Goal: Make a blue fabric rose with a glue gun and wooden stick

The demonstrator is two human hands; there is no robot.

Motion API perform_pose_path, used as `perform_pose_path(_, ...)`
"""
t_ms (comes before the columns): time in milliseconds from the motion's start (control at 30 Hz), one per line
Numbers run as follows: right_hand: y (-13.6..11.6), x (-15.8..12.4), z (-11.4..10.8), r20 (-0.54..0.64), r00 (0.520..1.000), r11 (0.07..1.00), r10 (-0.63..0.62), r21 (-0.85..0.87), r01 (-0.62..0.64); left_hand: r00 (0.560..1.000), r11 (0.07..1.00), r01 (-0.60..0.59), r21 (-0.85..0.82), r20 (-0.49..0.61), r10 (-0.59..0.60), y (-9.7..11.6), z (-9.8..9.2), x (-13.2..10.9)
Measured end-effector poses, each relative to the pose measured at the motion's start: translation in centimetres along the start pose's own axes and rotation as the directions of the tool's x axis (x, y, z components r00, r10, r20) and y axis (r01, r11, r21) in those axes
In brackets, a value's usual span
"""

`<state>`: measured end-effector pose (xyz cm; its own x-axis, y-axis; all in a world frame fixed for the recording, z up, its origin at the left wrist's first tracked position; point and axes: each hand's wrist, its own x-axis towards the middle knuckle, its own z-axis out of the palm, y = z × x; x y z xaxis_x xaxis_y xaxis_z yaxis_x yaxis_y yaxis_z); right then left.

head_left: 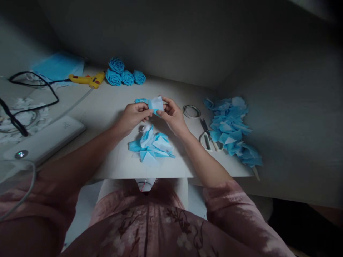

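Observation:
Between my two hands is a piece of thin blue-and-white sheet material [156, 104], its white side facing up. My left hand [132, 117] pinches its left side, and a bunched blue part pokes out beyond those fingers. On the right edge, my right hand [173, 115] is closed with the thumb in front and the fingers behind. Just below the hands lies a loose heap of blue and white cut pieces [152, 144] on the table. Scissors with white handles [207, 139] rest to the right of my right forearm, beside a coiled ring of pale tape or cord [192, 111].
Several blue rolled roses [117, 73] stand at the back, near a yellow glue gun [92, 79] with a black cable. Flat blue sheets [60, 66] lie behind it. A white power bank-like box [53, 137] sits left; a long blue scrap pile [232, 125] lines the right.

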<state>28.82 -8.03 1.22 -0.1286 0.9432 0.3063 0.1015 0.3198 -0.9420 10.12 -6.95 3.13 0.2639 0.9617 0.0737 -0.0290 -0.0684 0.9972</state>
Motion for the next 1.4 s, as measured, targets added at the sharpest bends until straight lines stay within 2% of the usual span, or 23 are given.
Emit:
perform_pose_path(100,0.3,-0.1,0.2,0.037,0.999,0.999,0.022,0.031,-0.024,0.999,0.997,-0.012,-0.080,-0.038,0.009,-0.1,0.0,0.2)
perform_pose_path(267,0.4,-0.2,0.3,0.049,0.998,1.000,0.026,0.013,-0.027,1.000,0.991,0.012,-0.135,0.014,-0.010,-0.3,-0.2,0.2)
perform_pose_path(500,-0.6,0.0,-0.2,-0.027,0.999,0.997,-0.026,-0.074,0.024,1.000,1.000,0.007,-0.011,0.026,-0.006,0.0,-0.2,-0.1)
perform_pose_path(700,-0.7,0.0,-0.4,-0.067,0.997,0.990,-0.041,-0.137,0.031,0.998,0.995,0.063,0.078,0.000,-0.063,0.0,0.2,-0.3)
perform_pose_path(1000,-1.6,-0.3,-0.8,0.017,0.976,0.954,-0.217,-0.207,0.216,0.995,0.995,0.086,-0.043,0.047,-0.084,0.5,-0.2,-0.2)
perform_pose_path(1233,-1.9,-0.3,-0.9,0.027,0.989,0.963,-0.147,-0.226,0.149,0.998,0.995,0.045,-0.084,0.042,-0.042,0.1,-0.1,-0.1)
perform_pose_path(1400,-2.1,-0.4,-0.8,0.055,0.987,0.968,-0.153,-0.192,0.161,1.000,0.998,0.022,-0.060,0.011,-0.021,-0.1,-0.1,0.1)
